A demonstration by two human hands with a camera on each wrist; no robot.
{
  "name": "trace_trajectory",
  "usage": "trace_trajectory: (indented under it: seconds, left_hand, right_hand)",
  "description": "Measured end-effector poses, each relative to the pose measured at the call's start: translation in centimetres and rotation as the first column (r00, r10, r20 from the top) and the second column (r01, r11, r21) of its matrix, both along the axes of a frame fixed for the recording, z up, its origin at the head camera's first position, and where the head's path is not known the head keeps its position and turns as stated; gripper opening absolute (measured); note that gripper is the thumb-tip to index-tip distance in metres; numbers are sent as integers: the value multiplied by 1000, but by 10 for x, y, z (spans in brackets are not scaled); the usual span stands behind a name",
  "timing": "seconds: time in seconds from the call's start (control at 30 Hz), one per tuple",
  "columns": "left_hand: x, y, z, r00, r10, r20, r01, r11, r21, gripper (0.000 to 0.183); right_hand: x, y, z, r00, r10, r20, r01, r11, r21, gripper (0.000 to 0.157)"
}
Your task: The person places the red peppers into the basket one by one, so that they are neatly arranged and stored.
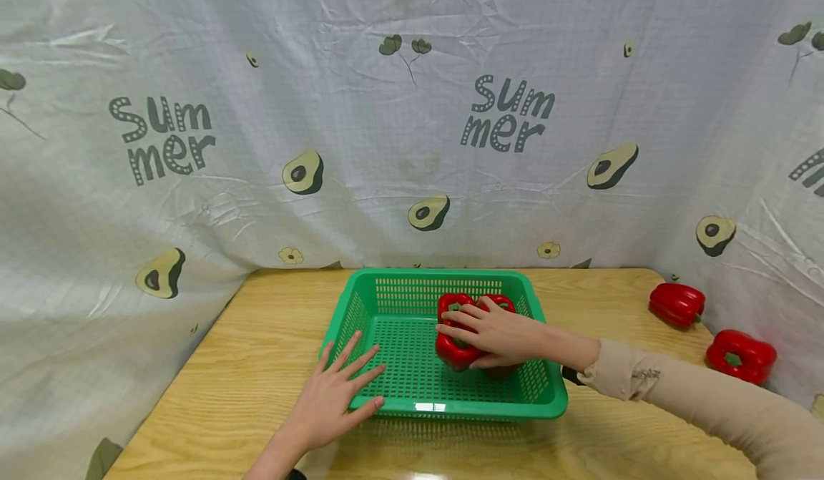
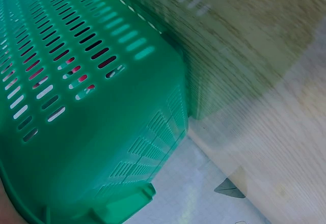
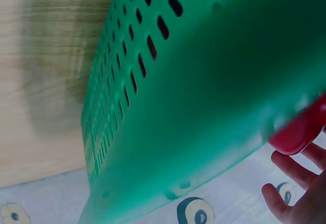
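A green plastic basket with slotted walls stands on the wooden table. Inside its right half, several red bell peppers are grouped together, partly covered by my right hand. That hand grips the front red bell pepper, fingers draped over its top and thumb at its near side. Over the basket's front left corner, my left hand is spread with straight fingers. The left wrist view shows the basket's outer wall. In the right wrist view, a red bell pepper shows past the rim near my fingertips.
Two more red bell peppers lie right of the basket: one on its side farther back, another nearer the front, close to the table's right edge. A white curtain printed with avocados hangs behind and beside the wooden table.
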State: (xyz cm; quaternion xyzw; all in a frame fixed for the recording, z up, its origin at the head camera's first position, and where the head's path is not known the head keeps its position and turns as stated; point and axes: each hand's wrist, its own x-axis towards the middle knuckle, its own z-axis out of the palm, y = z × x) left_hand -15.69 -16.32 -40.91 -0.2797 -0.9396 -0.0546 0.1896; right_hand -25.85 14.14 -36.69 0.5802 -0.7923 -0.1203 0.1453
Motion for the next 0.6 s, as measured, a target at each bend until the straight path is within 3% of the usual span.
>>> trace_trajectory:
  seconds: [0.33,0.6]
  left_hand:
    - [1,0,1,1000,2,16,-2,1000,-1,43]
    - [0,0,0,1000,-6,-15,6,1000,2,44]
  right_hand:
    - [2,-3,2,996,41,-80,-35,996,86,77]
    - [2,-8,9,998,12,-59,-4,991,137,79]
